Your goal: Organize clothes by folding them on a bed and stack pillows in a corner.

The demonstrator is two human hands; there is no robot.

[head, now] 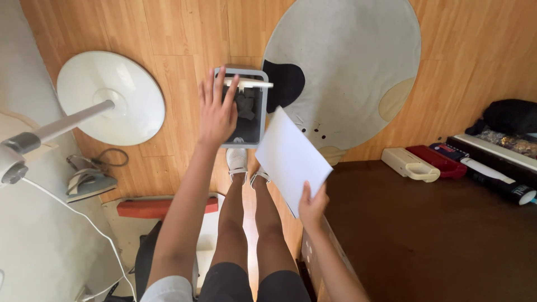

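Left grip is splayed wide open, fingers apart, hovering right over the mouth of the small grey bin on the wood floor. Looks like the fingertips are at or touching the white lid flap that's lying across the bin's top edge, but I honestly can't tell if it's real contact or just overlap from my angle. Not clamped on anything that I can see

Right grip is pinched shut on the near corner of a white sheet of paper. The sheet is tilted, long axis running from the right hand up and away toward the bin, and its far corner sits just beside the bin's right wall, not over the opening. So the bin lies ahead and to the left of the paper, and the left hand is clearly the nearer one to the bin. Something dark and crumpled is inside the bin

Other stuff around: a fan's round white base off to the left, a big pale round rug beyond the bin, and a dark brown surface on the right with a few boxes along its far edge
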